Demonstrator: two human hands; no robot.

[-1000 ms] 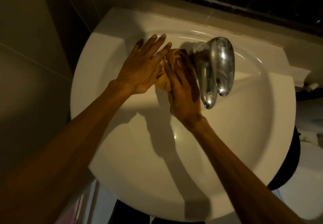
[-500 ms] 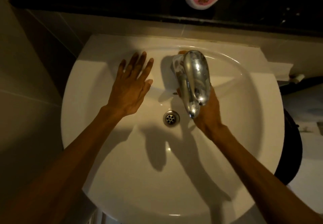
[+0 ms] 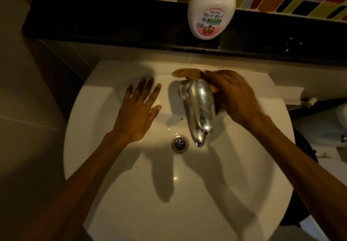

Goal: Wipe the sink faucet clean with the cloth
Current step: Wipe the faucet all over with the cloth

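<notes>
Leftmost, the left hand (image 3: 139, 113) rests flat on the white ceramic sink (image 3: 116, 184), fingers spread, holding nothing. One chrome curved faucet (image 3: 200, 111) stands at centre. The right hand (image 3: 235, 98) curls round one orange-brown cloth (image 3: 185, 73) against the faucet's base and far side. Recommended: keep firm contact, working round the base towards the spout. One white soap bottle (image 3: 211, 9) stands behind
</notes>
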